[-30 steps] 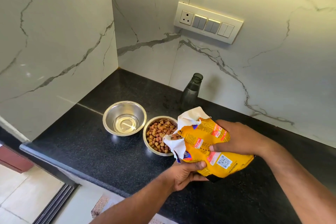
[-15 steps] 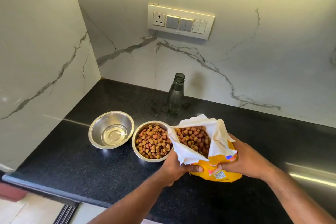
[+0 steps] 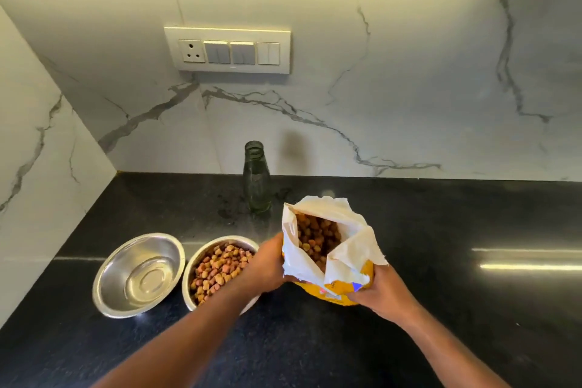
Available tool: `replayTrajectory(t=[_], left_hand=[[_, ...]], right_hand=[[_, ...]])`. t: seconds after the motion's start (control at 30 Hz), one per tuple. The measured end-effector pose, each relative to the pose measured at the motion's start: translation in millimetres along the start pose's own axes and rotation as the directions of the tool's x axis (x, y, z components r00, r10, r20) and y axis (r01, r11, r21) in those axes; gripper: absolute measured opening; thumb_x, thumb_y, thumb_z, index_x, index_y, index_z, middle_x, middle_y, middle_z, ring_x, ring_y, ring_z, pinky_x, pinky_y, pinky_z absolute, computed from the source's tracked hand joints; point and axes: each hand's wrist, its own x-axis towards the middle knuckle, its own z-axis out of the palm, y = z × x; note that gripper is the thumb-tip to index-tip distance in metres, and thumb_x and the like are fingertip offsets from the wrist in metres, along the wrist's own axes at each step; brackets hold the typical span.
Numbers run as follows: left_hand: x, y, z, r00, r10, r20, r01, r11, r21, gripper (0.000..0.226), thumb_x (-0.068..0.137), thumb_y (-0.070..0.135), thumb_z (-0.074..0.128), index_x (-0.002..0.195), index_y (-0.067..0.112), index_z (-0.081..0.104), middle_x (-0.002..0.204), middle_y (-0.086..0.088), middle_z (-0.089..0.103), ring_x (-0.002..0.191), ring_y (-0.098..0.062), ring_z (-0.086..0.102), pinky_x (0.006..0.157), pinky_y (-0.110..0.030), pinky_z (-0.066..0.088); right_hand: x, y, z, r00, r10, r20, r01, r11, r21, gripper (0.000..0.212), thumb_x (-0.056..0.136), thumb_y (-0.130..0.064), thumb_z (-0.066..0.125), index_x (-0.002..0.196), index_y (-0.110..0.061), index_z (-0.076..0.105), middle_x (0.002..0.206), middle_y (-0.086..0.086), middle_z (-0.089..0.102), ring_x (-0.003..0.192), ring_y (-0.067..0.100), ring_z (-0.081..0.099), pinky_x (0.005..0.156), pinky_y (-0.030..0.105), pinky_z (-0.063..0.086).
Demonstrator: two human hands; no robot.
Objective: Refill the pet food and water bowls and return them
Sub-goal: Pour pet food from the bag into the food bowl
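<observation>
Black bench [image 3: 441, 340] in marble corner. Far left – steel water bowl [image 3: 138, 274], shallow water inside. Touching its right side – steel food bowl [image 3: 217, 271], heaped with kibble, partly behind left forearm. Green glass bottle [image 3: 257, 179] upright, uncapped, near back wall. Left hand [image 3: 267, 268] grips left side of yellow food bag [image 3: 330, 255]; bag upright, torn top wide, kibble visible inside. Right hand [image 3: 382, 293] curled round bag's lower right. Switch panel [image 3: 227, 50] on wall above.
</observation>
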Motion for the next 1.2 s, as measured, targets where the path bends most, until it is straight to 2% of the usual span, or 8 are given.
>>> replayTrajectory(t=[0.17,0.3,0.43,0.6,0.8,0.9,1.03,1.2], left_hand=[[32.4,-2.4,-7.6,0.998,-0.031,0.048,0.028,0.998,0.062,0.050,0.085,0.025,0.081,0.123,0.029,0.050,0.120,0.009,0.059,0.118,-0.018,0.061,0.106,-0.039,0.051],[45.8,-7.8,-10.4,0.998,-0.010,0.067,0.003,0.995,0.098,0.063,0.078,0.031,0.085,0.132,0.017,0.055,0.122,0.008,0.058,0.117,-0.015,0.059,0.102,-0.032,0.049],[53.4,-15.0,-11.6,0.996,-0.045,0.083,0.039,0.997,0.069,0.067,0.070,0.048,0.080,0.127,0.029,0.051,0.121,0.013,0.059,0.115,-0.010,0.059,0.104,-0.034,0.051],[54.1,-18.6,-15.6,0.991,-0.065,0.118,0.061,0.997,0.038,0.082,0.060,0.068,0.078,0.128,0.031,0.050,0.124,0.010,0.060,0.117,-0.014,0.061,0.106,-0.040,0.052],[49.1,-22.1,-18.0,0.993,-0.081,0.088,0.079,0.997,0.024,0.075,0.075,0.025,0.089,0.139,0.025,0.050,0.131,0.007,0.062,0.123,-0.017,0.061,0.106,-0.038,0.052],[43.4,-23.1,-30.9,0.994,-0.092,0.061,0.094,0.995,-0.034,0.080,0.072,0.014,0.092,0.138,0.027,0.049,0.129,0.014,0.059,0.122,-0.010,0.057,0.090,-0.017,0.052],[29.3,-27.2,-65.2,0.993,-0.113,-0.018,0.110,0.985,-0.136,0.089,0.066,0.009,0.094,0.142,0.026,0.050,0.141,0.005,0.057,0.130,-0.014,0.055,0.107,-0.036,0.051],[2.6,-34.4,-108.3,0.987,-0.104,-0.126,0.075,0.973,-0.217,0.087,0.069,0.013,0.093,0.144,0.024,0.050,0.144,0.004,0.057,0.133,-0.013,0.053,0.112,-0.041,0.048]], right_hand=[[20.2,13.8,5.7,0.998,0.054,-0.015,-0.052,0.993,0.104,0.071,0.073,-0.011,0.092,0.133,-0.028,0.058,0.115,-0.011,0.072,0.107,-0.007,0.064,0.083,0.011,0.055],[28.5,13.1,9.5,0.999,0.022,-0.048,-0.014,0.988,0.156,0.070,0.073,-0.011,0.093,0.126,-0.036,0.055,0.118,-0.014,0.069,0.112,-0.009,0.061,0.092,0.015,0.055],[32.3,6.1,11.9,0.998,-0.007,-0.062,0.020,0.974,0.226,0.074,0.076,-0.014,0.090,0.125,-0.044,0.044,0.123,-0.021,0.059,0.111,-0.025,0.052,0.084,0.002,0.048],[29.5,-0.9,11.3,0.995,-0.042,-0.096,0.069,0.950,0.305,0.100,0.054,-0.066,0.088,0.138,-0.041,0.039,0.130,-0.026,0.057,0.120,-0.016,0.054,0.091,0.007,0.049],[26.9,7.0,13.7,0.996,-0.005,-0.089,0.027,0.967,0.253,0.092,0.073,-0.024,0.093,0.136,-0.054,0.033,0.134,-0.028,0.053,0.120,-0.020,0.050,0.101,0.020,0.050],[16.6,8.7,11.2,0.994,0.004,-0.114,0.030,0.955,0.295,0.112,0.065,-0.030,0.098,0.147,-0.057,0.026,0.142,-0.026,0.052,0.133,-0.006,0.050,0.097,0.016,0.051],[-4.8,-3.9,3.6,0.969,-0.014,-0.245,0.117,0.904,0.412,0.130,0.052,-0.039,0.103,0.156,-0.048,0.026,0.156,-0.026,0.043,0.145,0.004,0.044,0.116,0.040,0.044],[-22.9,-45.8,-6.4,0.930,-0.148,-0.336,0.242,0.936,0.255,0.125,0.058,-0.040,0.100,0.157,-0.053,0.024,0.165,-0.029,0.026,0.153,0.000,0.024,0.125,0.045,0.023]])
